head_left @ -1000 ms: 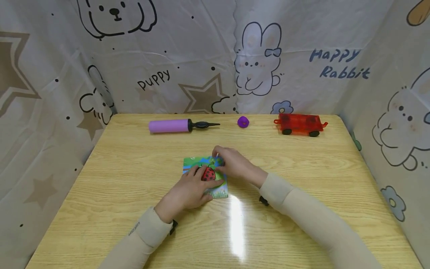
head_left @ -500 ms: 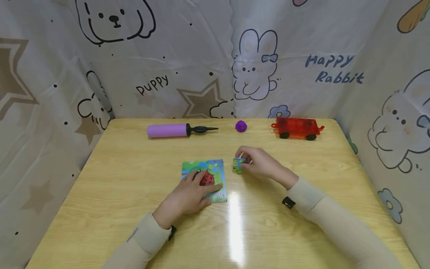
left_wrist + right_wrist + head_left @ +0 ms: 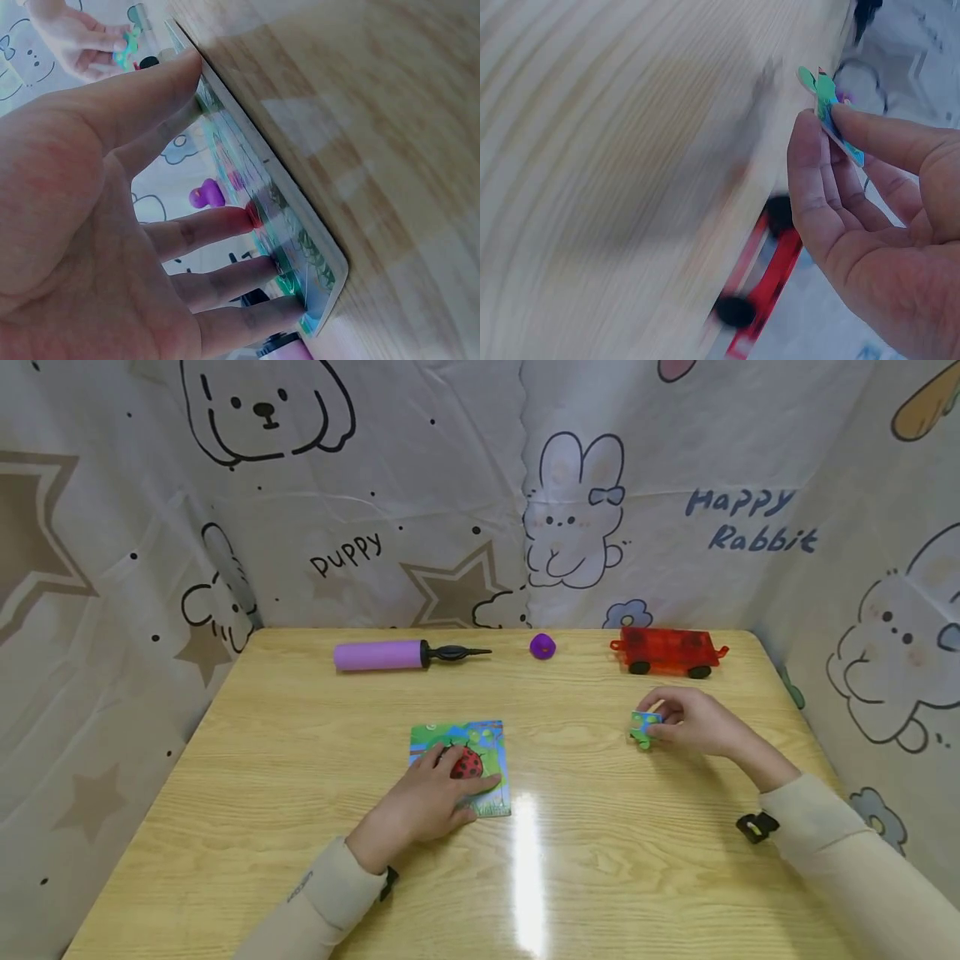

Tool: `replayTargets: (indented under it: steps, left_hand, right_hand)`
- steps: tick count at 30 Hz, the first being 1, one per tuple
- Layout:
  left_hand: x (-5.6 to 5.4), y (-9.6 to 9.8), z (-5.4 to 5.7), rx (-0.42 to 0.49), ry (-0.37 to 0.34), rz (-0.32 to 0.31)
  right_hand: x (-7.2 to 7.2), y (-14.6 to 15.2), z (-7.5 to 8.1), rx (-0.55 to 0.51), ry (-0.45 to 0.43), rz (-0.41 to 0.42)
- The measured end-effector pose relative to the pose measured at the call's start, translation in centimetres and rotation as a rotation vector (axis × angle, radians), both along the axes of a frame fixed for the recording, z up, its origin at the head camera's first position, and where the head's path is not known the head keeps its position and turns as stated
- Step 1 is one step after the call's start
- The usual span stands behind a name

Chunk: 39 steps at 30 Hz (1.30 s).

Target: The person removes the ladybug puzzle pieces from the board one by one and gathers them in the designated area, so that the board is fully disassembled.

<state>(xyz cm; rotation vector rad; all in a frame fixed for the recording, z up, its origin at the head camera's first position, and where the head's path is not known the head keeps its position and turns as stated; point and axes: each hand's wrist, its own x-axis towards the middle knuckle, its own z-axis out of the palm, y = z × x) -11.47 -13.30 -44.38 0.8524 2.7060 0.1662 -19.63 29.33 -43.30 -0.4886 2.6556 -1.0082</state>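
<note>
Puzzle piece (image 3: 641, 727) above table (image 3: 615, 877), cartoon-print curtain (image 3: 457, 460) behind

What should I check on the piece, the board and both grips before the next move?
1. Right grip has the piece: ok, pinched between thumb and fingers.
2. Piece off the table: ok, it looks raised in both wrist views.
3. Left grip on the board: ok, fingertips rest on it.
4. Board's picture fully in view: not ok, the left grip covers part.
5. Right grip free of the wagon: ok, a strip of table shows between them in the head view.
6. Piece's fit in the board: cannot tell.
</note>
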Motion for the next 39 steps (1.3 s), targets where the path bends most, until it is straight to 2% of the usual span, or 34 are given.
replayTargets:
  steps: [5,10,17,24,29,33,39]
  left_hand:
    - [0.0,0.1,0.2,0.003,-0.005,0.004]
    - [0.1,0.2,0.2,0.003,-0.012,0.011]
    - [0.0,0.3,0.2,0.005,0.000,0.015]
    - [0.2,0.2,0.2,-0.021,-0.009,0.027]
    - [0.4,0.3,0.0,-0.026,-0.012,0.042]
    - [0.6,0.4,0.0,-0.014,0.010,0.043]
    - [0.6,0.4,-0.1,-0.011,0.053,0.020]
  right_hand:
    - [0.4,3.5,-0.3,0.006,-0.037,-0.041]
    - [0.5,5.1,-1.2,0.024,-0.034,-0.058]
    - [-0.3,4.3,-1.7,0.109,0.081,-0.056]
    - [-1.0,2.9,-2.0,0.187,0.067,-0.045]
    - [-1.1,2.5,-1.9,0.242,0.126,0.004]
    - [-1.1,2.1,-1.8,0.251,0.175,0.040]
    - [-1.2,1.9,-1.7,0.255,0.159,0.044]
